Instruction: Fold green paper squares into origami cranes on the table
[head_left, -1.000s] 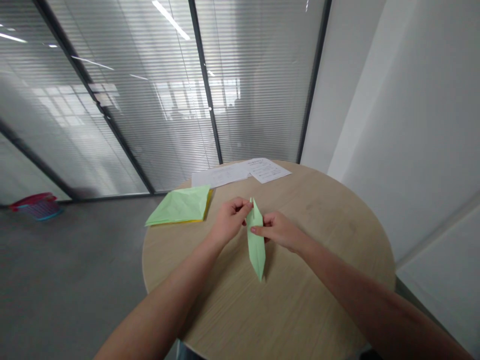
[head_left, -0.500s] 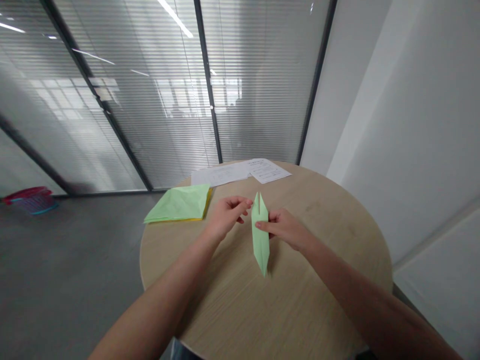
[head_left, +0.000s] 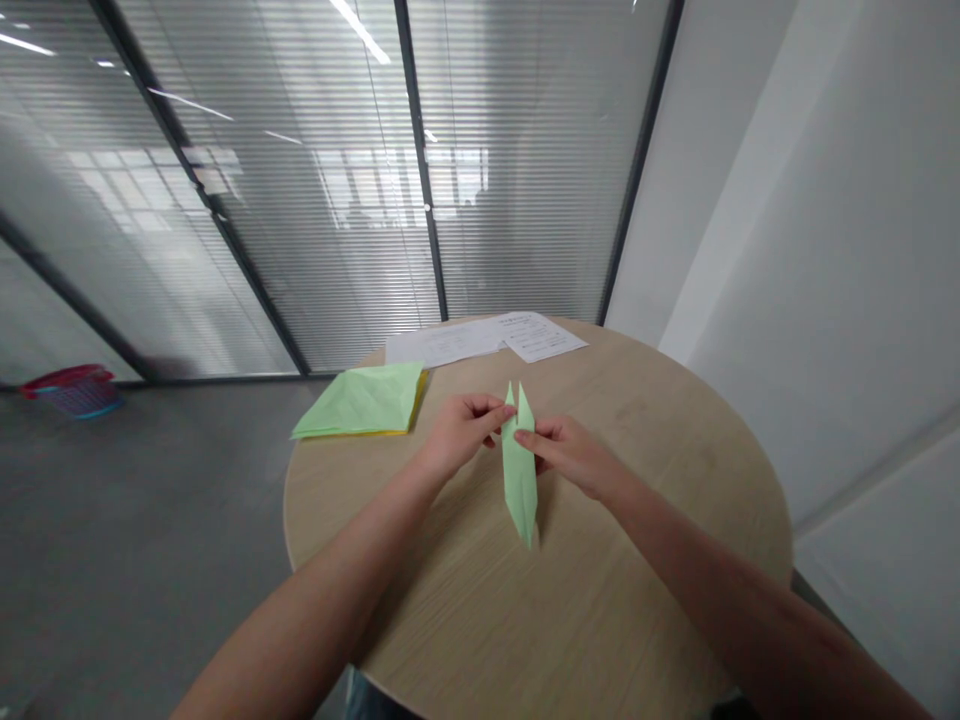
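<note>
A long, narrow folded piece of light green paper (head_left: 520,480) is held a little above the round wooden table (head_left: 600,600), its lower tip pointing toward me and two thin points at its far end. My left hand (head_left: 459,432) pinches its upper left edge with thumb and fingers. My right hand (head_left: 571,455) pinches its upper right edge. Both hands are closed on the paper.
A stack of green and yellow paper sheets (head_left: 364,402) lies at the table's far left. White printed sheets (head_left: 484,338) lie at the far edge. Glass partitions with blinds stand behind, a white wall is at right, and a red and blue basket (head_left: 69,390) sits on the floor at left.
My left hand, which had let go half a second ago, has closed on the paper's upper left edge again. The folded paper stands a little straighter between both hands.
</note>
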